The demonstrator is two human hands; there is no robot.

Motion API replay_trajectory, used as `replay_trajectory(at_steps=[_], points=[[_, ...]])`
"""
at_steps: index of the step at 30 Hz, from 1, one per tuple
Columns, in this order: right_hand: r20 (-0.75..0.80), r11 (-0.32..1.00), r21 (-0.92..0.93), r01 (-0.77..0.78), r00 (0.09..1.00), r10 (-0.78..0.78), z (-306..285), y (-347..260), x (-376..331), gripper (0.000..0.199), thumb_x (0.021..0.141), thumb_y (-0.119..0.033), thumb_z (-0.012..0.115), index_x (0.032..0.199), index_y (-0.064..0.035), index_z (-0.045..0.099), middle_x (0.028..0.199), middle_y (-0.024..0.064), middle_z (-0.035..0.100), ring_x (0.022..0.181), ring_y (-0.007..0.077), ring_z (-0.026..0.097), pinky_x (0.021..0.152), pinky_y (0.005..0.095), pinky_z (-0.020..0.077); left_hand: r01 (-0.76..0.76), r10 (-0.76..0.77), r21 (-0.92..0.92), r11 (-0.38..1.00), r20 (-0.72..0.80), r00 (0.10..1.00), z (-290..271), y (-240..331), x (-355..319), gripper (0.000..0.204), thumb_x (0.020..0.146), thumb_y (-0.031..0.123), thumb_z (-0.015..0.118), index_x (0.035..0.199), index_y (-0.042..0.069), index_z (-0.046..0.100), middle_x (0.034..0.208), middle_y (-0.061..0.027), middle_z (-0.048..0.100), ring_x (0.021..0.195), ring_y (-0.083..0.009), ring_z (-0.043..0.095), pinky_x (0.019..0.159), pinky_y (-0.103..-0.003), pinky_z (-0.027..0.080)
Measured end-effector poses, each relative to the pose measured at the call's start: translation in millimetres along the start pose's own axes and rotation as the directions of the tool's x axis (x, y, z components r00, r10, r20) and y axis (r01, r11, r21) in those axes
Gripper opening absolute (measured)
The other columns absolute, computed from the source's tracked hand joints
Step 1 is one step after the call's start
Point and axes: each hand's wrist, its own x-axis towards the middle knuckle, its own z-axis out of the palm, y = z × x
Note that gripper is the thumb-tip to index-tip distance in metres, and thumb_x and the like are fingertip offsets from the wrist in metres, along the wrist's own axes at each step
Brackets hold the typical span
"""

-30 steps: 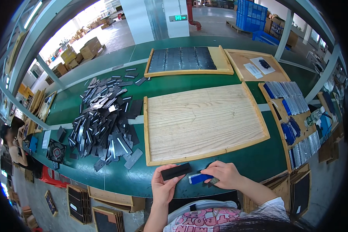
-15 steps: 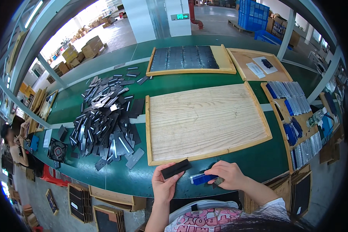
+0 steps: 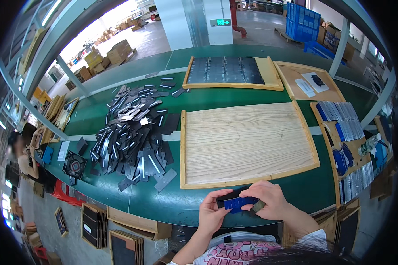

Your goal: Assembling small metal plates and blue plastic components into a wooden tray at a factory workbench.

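Observation:
Near the table's front edge, my left hand [image 3: 211, 215] is closed on a flat black rectangular piece [image 3: 226, 197], fingers above and thumb below. My right hand [image 3: 269, 199] is closed on a blue strip [image 3: 239, 204] with pale marks along it. The strip lies across the near face of the black piece, and both hands meet around the two; whether they are joined cannot be seen. A small olive-grey patch [image 3: 258, 206] shows at the right palm. Just beyond my hands stands a shallow wooden tray [image 3: 247, 145].
Left of the tray lies a heap of black pieces [image 3: 132, 137], with a black fan [image 3: 75, 166] beyond it. A second tray [image 3: 227, 70] at the back holds dark rows. At right, a board [image 3: 337, 154] carries blue and silvery strips and a bottle [image 3: 369, 145]. Someone sits far left.
My left hand has moved right with the black piece, and the blue strip now lies against it. Earlier the two were apart. The whole view has shifted slightly.

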Motion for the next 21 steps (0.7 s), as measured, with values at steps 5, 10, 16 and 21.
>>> replay_trajectory(at_steps=[5,10,16,21], points=[[-0.002,0.999,-0.048,0.010,1.000,-0.010,6.0,0.5,-0.5,0.044,0.069,-0.019,0.082,0.109,-0.0105,0.064,0.093,0.0032,0.069,0.080,0.0224,0.066,0.063,0.0322,0.0557,0.000,0.000,0.048,0.999,-0.008,1.000,0.3,0.1,-1.0,0.049,0.071,-0.023,0.064,0.113,0.000,0.056,0.123,-0.0175,0.056,0.121,-0.0251,0.052,0.102,-0.035,0.044],[-0.011,0.993,-0.120,0.023,1.000,-0.024,7.2,1.0,-1.9,0.044,0.070,-0.021,0.081,0.109,-0.0105,0.064,0.091,0.0027,0.068,0.080,0.0215,0.066,0.061,0.0313,0.0556,0.002,-0.002,0.066,0.998,-0.007,1.000,1.9,0.3,-0.3,0.048,0.071,-0.023,0.064,0.112,0.000,0.057,0.123,-0.0171,0.057,0.120,-0.0237,0.052,0.102,-0.035,0.044],[-0.010,0.989,-0.144,0.021,1.000,-0.023,5.9,-0.5,-1.0,0.042,0.070,-0.020,0.080,0.108,-0.0104,0.065,0.090,0.0027,0.067,0.080,0.0208,0.066,0.060,0.0308,0.0556,0.013,-0.012,0.062,0.998,-0.013,1.000,2.0,-0.2,0.3,0.047,0.072,-0.023,0.064,0.113,0.000,0.057,0.123,-0.0172,0.056,0.120,-0.0237,0.052,0.101,-0.035,0.045],[-0.015,0.988,-0.151,0.035,0.999,-0.038,4.7,-2.0,0.0,0.041,0.070,-0.020,0.080,0.107,-0.0098,0.065,0.089,0.0020,0.067,0.079,0.0202,0.066,0.060,0.0302,0.0553,0.024,-0.024,0.037,0.999,0.001,1.000,6.5,3.2,1.0,0.046,0.073,-0.022,0.064,0.113,0.000,0.056,0.123,-0.0175,0.056,0.119,-0.0233,0.053,0.100,-0.034,0.046]])
